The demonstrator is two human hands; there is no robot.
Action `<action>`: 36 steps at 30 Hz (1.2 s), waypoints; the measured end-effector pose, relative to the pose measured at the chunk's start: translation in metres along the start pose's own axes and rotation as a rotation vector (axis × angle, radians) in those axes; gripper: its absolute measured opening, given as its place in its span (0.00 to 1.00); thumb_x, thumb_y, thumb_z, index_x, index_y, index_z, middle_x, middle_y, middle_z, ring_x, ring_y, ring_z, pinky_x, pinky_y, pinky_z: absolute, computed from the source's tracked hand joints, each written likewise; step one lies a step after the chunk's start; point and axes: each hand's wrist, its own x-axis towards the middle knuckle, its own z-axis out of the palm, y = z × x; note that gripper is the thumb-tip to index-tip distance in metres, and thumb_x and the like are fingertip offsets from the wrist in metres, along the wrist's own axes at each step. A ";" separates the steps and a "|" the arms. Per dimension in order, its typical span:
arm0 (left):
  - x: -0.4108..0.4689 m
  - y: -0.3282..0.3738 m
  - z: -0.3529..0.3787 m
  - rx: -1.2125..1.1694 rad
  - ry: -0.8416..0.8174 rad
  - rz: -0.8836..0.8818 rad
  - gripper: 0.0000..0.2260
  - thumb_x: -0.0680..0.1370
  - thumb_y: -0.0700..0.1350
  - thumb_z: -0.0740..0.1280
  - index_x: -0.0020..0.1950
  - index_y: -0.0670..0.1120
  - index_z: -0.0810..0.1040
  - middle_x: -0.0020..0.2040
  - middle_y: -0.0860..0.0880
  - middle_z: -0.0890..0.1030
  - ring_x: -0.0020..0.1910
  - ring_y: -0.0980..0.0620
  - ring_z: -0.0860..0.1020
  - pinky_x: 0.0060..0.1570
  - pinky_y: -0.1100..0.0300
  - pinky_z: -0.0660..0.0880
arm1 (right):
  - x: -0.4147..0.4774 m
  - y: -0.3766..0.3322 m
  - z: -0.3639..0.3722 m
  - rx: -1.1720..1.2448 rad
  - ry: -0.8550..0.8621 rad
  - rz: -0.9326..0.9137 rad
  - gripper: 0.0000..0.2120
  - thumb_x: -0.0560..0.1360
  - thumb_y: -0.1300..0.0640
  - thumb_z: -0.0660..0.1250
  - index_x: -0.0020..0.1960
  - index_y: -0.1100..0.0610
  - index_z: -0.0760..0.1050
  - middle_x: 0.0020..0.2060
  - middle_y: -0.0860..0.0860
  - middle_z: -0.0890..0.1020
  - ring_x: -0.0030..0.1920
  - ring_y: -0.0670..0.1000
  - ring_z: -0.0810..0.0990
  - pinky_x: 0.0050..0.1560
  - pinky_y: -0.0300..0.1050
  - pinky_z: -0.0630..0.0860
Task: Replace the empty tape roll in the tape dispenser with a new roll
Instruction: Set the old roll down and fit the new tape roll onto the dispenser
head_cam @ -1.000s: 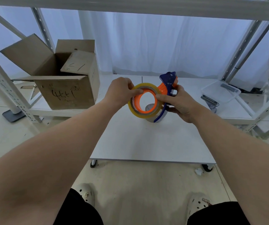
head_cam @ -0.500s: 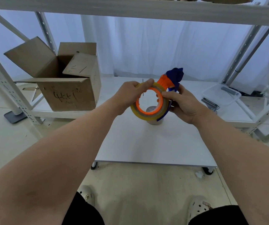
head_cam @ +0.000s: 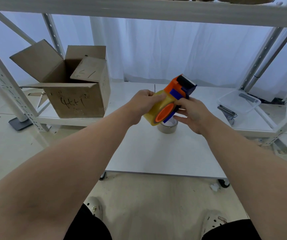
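1. New yellowish clear tape roll [head_cam: 154, 108] sits on orange hub of orange-and-blue plastic tape dispenser [head_cam: 177, 94], held above white bench [head_cam: 156, 153].
2. Left hand [head_cam: 143, 103] grasps roll; right hand [head_cam: 190, 111] grips dispenser body.
3. Spent brown cardboard core [head_cam: 167, 127] on bench, beneath dispenser.
4. Left, prob.: thread tape end thru roller.

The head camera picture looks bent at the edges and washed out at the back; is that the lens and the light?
Head view: the wide lens bows the shelf beam and stretches the forearms; daylight through the white curtain bleaches the background; shadows are soft; the tape dispenser and both hands, left hand and right hand, look fairly sharp.
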 end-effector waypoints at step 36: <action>-0.007 0.009 -0.002 0.077 0.076 -0.117 0.23 0.75 0.57 0.67 0.65 0.44 0.72 0.59 0.46 0.76 0.56 0.44 0.76 0.54 0.53 0.74 | -0.008 -0.007 0.016 -0.197 0.061 -0.110 0.24 0.78 0.39 0.58 0.68 0.52 0.65 0.54 0.47 0.77 0.54 0.53 0.80 0.38 0.41 0.79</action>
